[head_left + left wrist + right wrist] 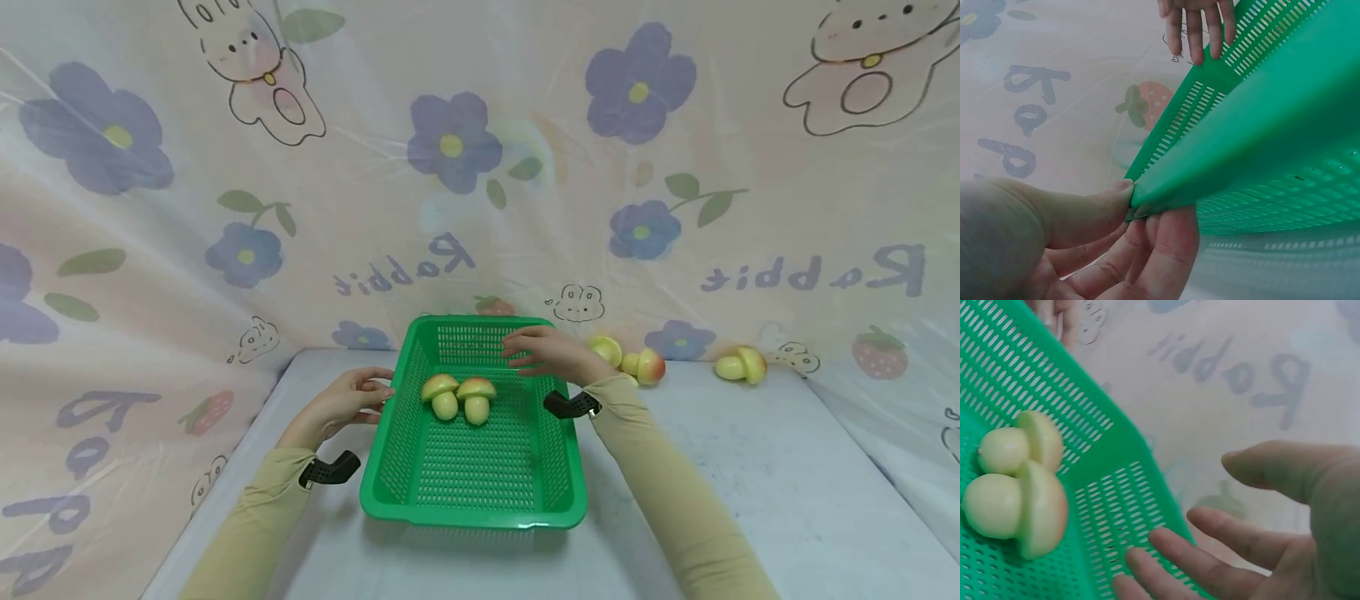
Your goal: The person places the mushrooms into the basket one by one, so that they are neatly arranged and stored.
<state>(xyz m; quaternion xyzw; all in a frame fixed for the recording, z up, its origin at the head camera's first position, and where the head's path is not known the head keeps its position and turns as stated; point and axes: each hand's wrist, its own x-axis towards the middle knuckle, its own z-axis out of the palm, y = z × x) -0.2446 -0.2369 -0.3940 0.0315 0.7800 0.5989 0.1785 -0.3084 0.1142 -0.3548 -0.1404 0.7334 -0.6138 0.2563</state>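
A green plastic basket [474,517] with slotted walls stands before me. Two toy mushrooms [477,402] with yellow stems and reddish-yellow caps lie side by side in its left part. My left hand [341,407] pinches the basket's left rim between thumb and fingers, clearest in the left wrist view, where the hand [1104,237] is close to the camera. Over the basket's far right side hovers my right hand [553,353], its fingers loosely spread and holding nothing. In the right wrist view, both mushrooms [1044,509] lie left of that hand's fingertips [1163,540].
Behind the basket's right side sit several more toy mushrooms, including a red-capped mushroom [647,367] partly behind my right arm. Another mushroom [742,365] lies farther right. A printed cloth [525,225] hangs behind the white table [750,467].
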